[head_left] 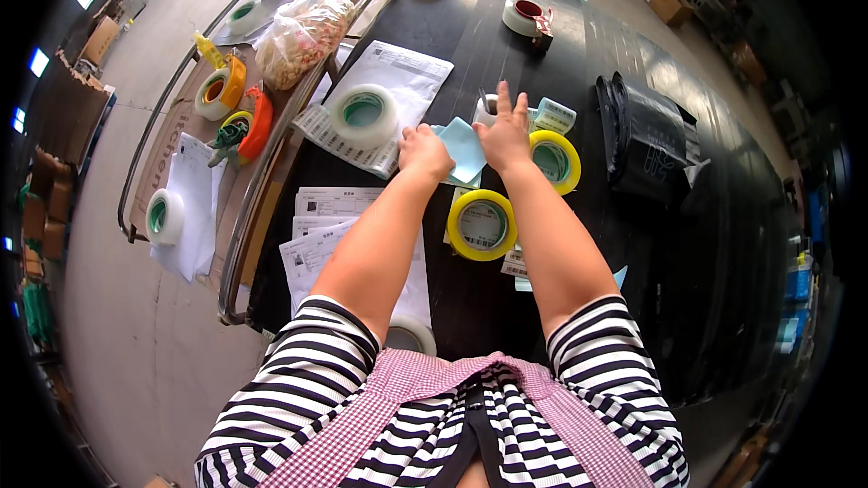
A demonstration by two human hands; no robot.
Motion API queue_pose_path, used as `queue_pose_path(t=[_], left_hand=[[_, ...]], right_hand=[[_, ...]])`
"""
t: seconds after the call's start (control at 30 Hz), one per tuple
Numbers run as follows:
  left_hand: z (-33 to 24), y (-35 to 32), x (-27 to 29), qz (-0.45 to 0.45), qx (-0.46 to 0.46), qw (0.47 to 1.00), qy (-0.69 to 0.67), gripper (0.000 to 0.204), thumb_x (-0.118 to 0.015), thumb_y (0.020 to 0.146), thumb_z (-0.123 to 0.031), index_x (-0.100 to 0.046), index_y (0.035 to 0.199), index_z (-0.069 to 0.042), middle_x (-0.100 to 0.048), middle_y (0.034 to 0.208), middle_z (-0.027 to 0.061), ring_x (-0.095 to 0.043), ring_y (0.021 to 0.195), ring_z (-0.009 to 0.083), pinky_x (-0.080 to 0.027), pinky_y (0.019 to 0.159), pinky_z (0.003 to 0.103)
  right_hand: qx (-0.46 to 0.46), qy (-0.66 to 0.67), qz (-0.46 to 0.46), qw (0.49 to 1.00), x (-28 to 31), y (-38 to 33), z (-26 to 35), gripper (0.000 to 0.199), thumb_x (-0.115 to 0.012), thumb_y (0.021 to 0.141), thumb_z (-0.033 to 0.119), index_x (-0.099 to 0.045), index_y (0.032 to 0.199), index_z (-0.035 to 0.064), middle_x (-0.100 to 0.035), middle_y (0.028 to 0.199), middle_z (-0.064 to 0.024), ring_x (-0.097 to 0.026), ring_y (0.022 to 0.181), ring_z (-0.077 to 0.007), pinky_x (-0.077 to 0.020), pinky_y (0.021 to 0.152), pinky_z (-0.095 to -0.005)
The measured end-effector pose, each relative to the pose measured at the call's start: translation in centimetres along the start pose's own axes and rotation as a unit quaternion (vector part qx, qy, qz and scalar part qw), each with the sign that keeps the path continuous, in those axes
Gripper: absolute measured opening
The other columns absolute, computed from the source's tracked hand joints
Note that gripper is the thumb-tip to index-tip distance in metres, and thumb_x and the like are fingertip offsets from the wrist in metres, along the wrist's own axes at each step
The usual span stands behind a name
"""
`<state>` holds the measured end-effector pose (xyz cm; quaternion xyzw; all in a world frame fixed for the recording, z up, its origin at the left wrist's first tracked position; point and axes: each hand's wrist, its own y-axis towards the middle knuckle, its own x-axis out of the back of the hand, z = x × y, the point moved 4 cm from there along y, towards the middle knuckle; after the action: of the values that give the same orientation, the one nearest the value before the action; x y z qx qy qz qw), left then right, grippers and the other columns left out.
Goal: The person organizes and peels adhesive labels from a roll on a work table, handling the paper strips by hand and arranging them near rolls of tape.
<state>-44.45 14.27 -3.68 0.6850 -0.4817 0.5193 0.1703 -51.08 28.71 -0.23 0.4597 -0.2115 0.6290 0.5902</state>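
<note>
— Right hand (504,131) state? Quick.

— Flat, fingers spread, palm pressing down on the pale blue flat soft packet (464,150). Packet lies on the long black table top (633,244), between both hands.

— Left hand (424,152)?

— Curled into a loose fist, knuckles up, resting on the packet's left edge. Can't tell if it pinches the edge; fingers are tucked under.

— Around it?

— Yellow tape roll with a grey core (554,161) just right of the right wrist. Second yellow tape roll (482,224) between the forearms, nearer the body. Clear-white tape roll (363,115) just left of the left hand, sitting on a white printed paper sheet (402,72). Small white cup-like thing (487,108) behind the right-hand fingers, partly hidden.

— Further out?

— Stack of black plastic mailer bags (646,140) off to the right. More white printed sheets (318,226) under the left forearm. Red-cored tape dispenser (527,16) at the far end. On the left, a metal-railed cart (235,244) with an orange tape dispenser (244,126), a clear bag of pale bits (301,34) and more rolls.
</note>
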Motion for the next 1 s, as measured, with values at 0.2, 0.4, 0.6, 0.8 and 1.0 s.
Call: queue_pose_path(t=[0.2, 0.4, 0.6, 0.8, 1.0], left_hand=[[-2.0, 1.0, 1.0, 0.002, -0.071, 0.991, 0.115, 0.100, -0.090, 0.061, -0.031, -0.036, 0.139, -0.001, -0.043, 0.138, 0.0224, -0.052, 0.121, 0.0395, -0.046, 0.101, 0.040], [-2.6, 1.8, 3.2, 0.116, -0.004, 0.982, 0.150, 0.103, -0.093, 0.054, -0.035, -0.042, 0.136, 0.001, -0.042, 0.140, 0.0227, -0.054, 0.122, 0.0361, -0.048, 0.100, 0.039], [-1.4, 2.2, 2.2, 0.064, -0.088, 0.994, 0.014, 0.092, -0.091, 0.055, -0.025, -0.047, 0.131, 0.000, -0.059, 0.121, 0.0206, -0.060, 0.112, 0.0315, -0.049, 0.095, 0.036], [0.6, 2.0, 2.7, 0.062, -0.117, 0.987, -0.094, 0.082, -0.087, 0.059, -0.017, -0.050, 0.131, 0.002, -0.064, 0.114, 0.0186, -0.063, 0.105, 0.0254, -0.050, 0.089, 0.033], [0.3, -7.7, 12.7, 0.143, -0.181, 0.899, -0.372, 0.048, -0.078, 0.071, 0.000, -0.060, 0.116, -0.001, -0.068, 0.098, 0.0092, -0.065, 0.089, 0.0166, -0.052, 0.082, 0.031]], right_hand=[[0.023, 0.130, 0.024, 0.991, 4.2, -5.8, 1.8, 0.035, -0.069, 0.078, 0.007, -0.061, 0.113, 0.0029, -0.058, 0.117, -0.0181, -0.059, 0.105, -0.0352, -0.0479, 0.091, -0.0423], [0.003, 0.249, -0.016, 0.968, 7.5, -9.3, 0.8, 0.026, -0.066, 0.079, 0.006, -0.063, 0.104, 0.0016, -0.061, 0.103, -0.0149, -0.060, 0.092, -0.0290, -0.0498, 0.080, -0.0365], [-0.042, 0.298, -0.004, 0.954, 9.2, -13.1, -1.6, 0.025, -0.066, 0.080, 0.006, -0.064, 0.105, 0.0013, -0.061, 0.105, -0.0134, -0.061, 0.094, -0.0263, -0.0505, 0.080, -0.0343], [-0.066, 0.333, 0.009, 0.941, 10.0, -15.6, -3.3, 0.025, -0.066, 0.083, 0.005, -0.064, 0.107, 0.0006, -0.063, 0.106, -0.0125, -0.064, 0.093, -0.0236, -0.0522, 0.080, -0.0316], [-0.104, 0.399, 0.032, 0.911, 13.3, -17.3, -3.1, 0.024, -0.067, 0.085, 0.007, -0.064, 0.108, 0.0008, -0.063, 0.106, -0.0092, -0.063, 0.096, -0.0194, -0.0514, 0.084, -0.0309]])
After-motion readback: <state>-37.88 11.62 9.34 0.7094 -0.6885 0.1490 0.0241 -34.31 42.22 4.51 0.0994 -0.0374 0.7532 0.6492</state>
